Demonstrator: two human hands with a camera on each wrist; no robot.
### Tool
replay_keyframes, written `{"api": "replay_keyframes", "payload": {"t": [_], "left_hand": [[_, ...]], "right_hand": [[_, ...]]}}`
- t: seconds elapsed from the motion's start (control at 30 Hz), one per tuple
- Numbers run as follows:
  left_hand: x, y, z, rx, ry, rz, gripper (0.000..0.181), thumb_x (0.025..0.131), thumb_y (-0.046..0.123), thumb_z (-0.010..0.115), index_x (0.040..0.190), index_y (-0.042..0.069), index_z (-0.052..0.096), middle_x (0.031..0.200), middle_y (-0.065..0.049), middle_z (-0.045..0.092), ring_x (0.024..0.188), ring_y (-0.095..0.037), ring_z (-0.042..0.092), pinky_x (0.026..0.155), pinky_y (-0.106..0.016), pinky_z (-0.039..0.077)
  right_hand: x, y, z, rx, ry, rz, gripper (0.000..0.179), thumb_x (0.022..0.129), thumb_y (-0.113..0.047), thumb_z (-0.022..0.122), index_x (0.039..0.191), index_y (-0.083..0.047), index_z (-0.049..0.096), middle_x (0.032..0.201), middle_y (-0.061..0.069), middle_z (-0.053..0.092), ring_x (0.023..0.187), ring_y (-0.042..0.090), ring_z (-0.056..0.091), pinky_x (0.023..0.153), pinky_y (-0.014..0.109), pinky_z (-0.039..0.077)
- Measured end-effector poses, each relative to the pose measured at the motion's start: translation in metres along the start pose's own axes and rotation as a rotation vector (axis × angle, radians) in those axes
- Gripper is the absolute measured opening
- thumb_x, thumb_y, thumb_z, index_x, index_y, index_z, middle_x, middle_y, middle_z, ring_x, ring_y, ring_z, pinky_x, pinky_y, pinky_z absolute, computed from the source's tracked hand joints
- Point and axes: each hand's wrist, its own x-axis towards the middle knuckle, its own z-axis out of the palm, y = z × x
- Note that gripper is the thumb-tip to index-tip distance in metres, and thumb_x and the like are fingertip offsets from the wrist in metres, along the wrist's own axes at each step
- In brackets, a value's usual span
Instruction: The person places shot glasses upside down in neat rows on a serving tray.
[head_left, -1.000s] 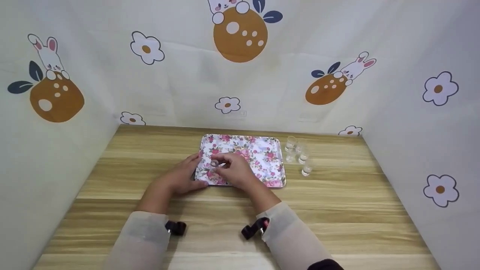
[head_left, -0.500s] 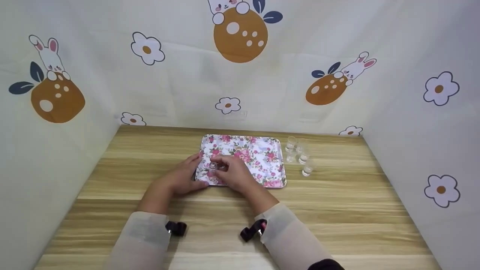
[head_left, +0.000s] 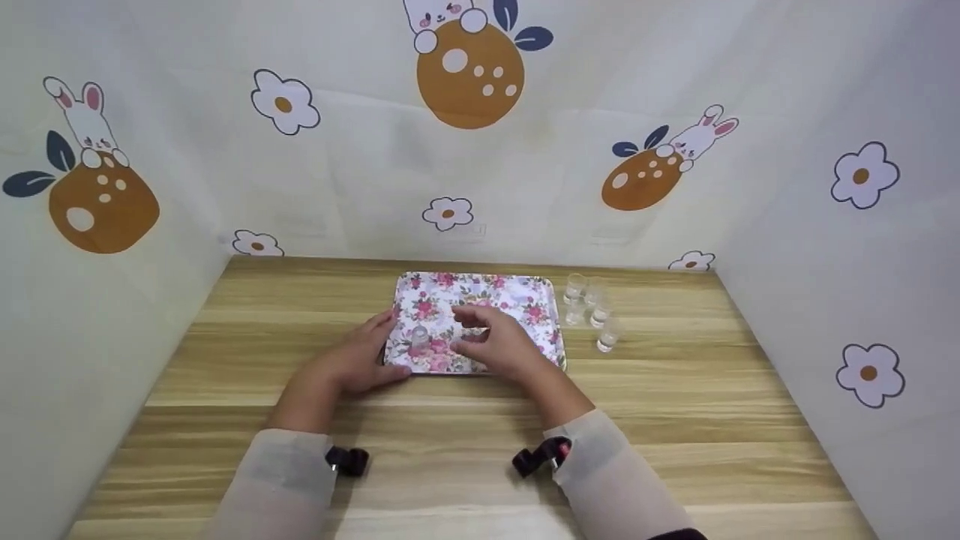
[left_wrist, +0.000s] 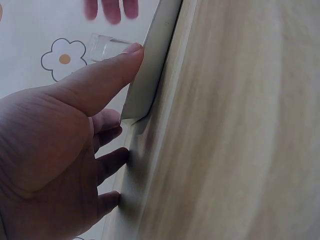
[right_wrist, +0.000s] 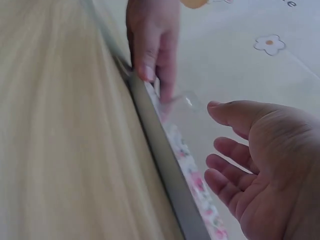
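Observation:
A flat tray [head_left: 442, 361] with a pink floral pattern lies on the wooden table. Near its left front corner stands a small clear shot glass [head_left: 420, 338], also visible just beyond the thumb in the left wrist view. My left hand [head_left: 360, 356] holds that corner, thumb on the front rim and fingers along the left side. Over the tray, to the right of the glass, is my right hand [head_left: 502, 341], its fingers parted and nothing between them. In the right wrist view the right hand [right_wrist: 270, 160] is clearly apart from the glass [right_wrist: 189, 101].
Several clear shot glasses stand in a cluster to the right of the tray, the nearest glass [head_left: 606, 341] closest to me. A patterned cloth wall [head_left: 360, 172] rises behind the table [head_left: 660, 405] and on both sides.
My right hand has let go of the shot glass and moved to the right, leaving it on the tray. My left hand stays at the tray's corner. The head view has shifted slightly.

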Motion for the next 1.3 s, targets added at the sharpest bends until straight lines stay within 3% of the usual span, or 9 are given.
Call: {"api": "replay_keyframes", "payload": {"t": [0.2, 0.43, 0.57, 0.77, 0.93, 1.03, 1.17, 1.3], "left_hand": [[0.001, -0.003, 0.001, 0.004, -0.016, -0.016, 0.107, 0.097, 0.055, 0.074, 0.173, 0.011, 0.013, 0.183, -0.01, 0.006, 0.167, -0.045, 0.011, 0.135, -0.066, 0.017], [-0.001, -0.003, 0.001, -0.012, -0.026, -0.022, 0.107, 0.097, 0.055, 0.075, 0.173, 0.011, 0.013, 0.183, -0.009, 0.004, 0.167, -0.046, 0.01, 0.135, -0.067, 0.016], [-0.002, -0.003, 0.0, -0.004, -0.022, -0.029, 0.107, 0.097, 0.055, 0.074, 0.173, 0.011, 0.013, 0.184, -0.008, 0.004, 0.167, -0.047, 0.01, 0.134, -0.067, 0.015], [-0.001, -0.001, -0.001, -0.009, -0.029, -0.034, 0.107, 0.097, 0.054, 0.074, 0.173, 0.011, 0.013, 0.184, -0.009, 0.003, 0.167, -0.047, 0.009, 0.134, -0.067, 0.015], [-0.001, 0.001, 0.0, -0.011, -0.026, -0.025, 0.107, 0.097, 0.054, 0.074, 0.173, 0.011, 0.013, 0.183, -0.009, 0.003, 0.167, -0.047, 0.008, 0.134, -0.068, 0.014], [0.0, 0.001, 0.0, -0.005, -0.018, -0.008, 0.106, 0.097, 0.054, 0.074, 0.173, 0.01, 0.013, 0.183, -0.01, 0.004, 0.167, -0.046, 0.008, 0.134, -0.068, 0.014], [0.0, 0.0, 0.0, -0.007, -0.014, -0.001, 0.105, 0.098, 0.054, 0.073, 0.173, 0.01, 0.014, 0.183, -0.009, 0.005, 0.167, -0.046, 0.009, 0.135, -0.067, 0.015], [0.001, 0.001, 0.0, -0.024, -0.016, -0.005, 0.106, 0.098, 0.053, 0.074, 0.173, 0.011, 0.013, 0.183, -0.009, 0.004, 0.167, -0.047, 0.009, 0.135, -0.066, 0.015]], "right_hand": [[-0.018, 0.02, -0.031, 0.029, 0.068, 0.032, 0.06, 0.096, -0.023, 0.083, 0.15, -0.01, 0.061, 0.148, 0.015, 0.067, 0.127, 0.036, 0.07, 0.103, 0.046, 0.063], [-0.04, 0.035, -0.061, 0.091, 0.189, 0.105, 0.056, 0.093, -0.025, 0.085, 0.145, -0.016, 0.067, 0.148, 0.016, 0.067, 0.111, 0.026, 0.072, 0.093, 0.033, 0.064], [-0.051, 0.04, -0.079, 0.079, 0.25, 0.128, 0.057, 0.093, -0.024, 0.086, 0.145, -0.013, 0.066, 0.148, 0.017, 0.067, 0.112, 0.027, 0.072, 0.093, 0.029, 0.063], [-0.064, 0.047, -0.11, 0.093, 0.41, 0.151, 0.054, 0.092, -0.014, 0.085, 0.143, -0.013, 0.068, 0.148, 0.012, 0.068, 0.124, 0.04, 0.069, 0.094, 0.021, 0.059], [-0.078, 0.057, -0.138, 0.068, 0.508, 0.199, 0.056, 0.093, -0.019, 0.084, 0.145, -0.012, 0.066, 0.153, 0.009, 0.065, 0.129, 0.039, 0.066, 0.09, 0.014, 0.057], [-0.087, 0.064, -0.151, 0.037, 0.531, 0.209, 0.061, 0.093, -0.021, 0.085, 0.149, -0.011, 0.062, 0.156, 0.01, 0.062, 0.134, 0.037, 0.064, 0.098, 0.02, 0.057], [-0.094, 0.076, -0.162, 0.019, 0.537, 0.209, 0.07, 0.093, -0.021, 0.085, 0.155, -0.006, 0.054, 0.16, 0.013, 0.058, 0.147, 0.033, 0.055, 0.116, 0.039, 0.051], [-0.097, 0.088, -0.165, 0.012, 0.509, 0.239, 0.081, 0.094, -0.026, 0.084, 0.161, -0.006, 0.044, 0.165, 0.014, 0.052, 0.154, 0.031, 0.048, 0.122, 0.049, 0.046]]}}
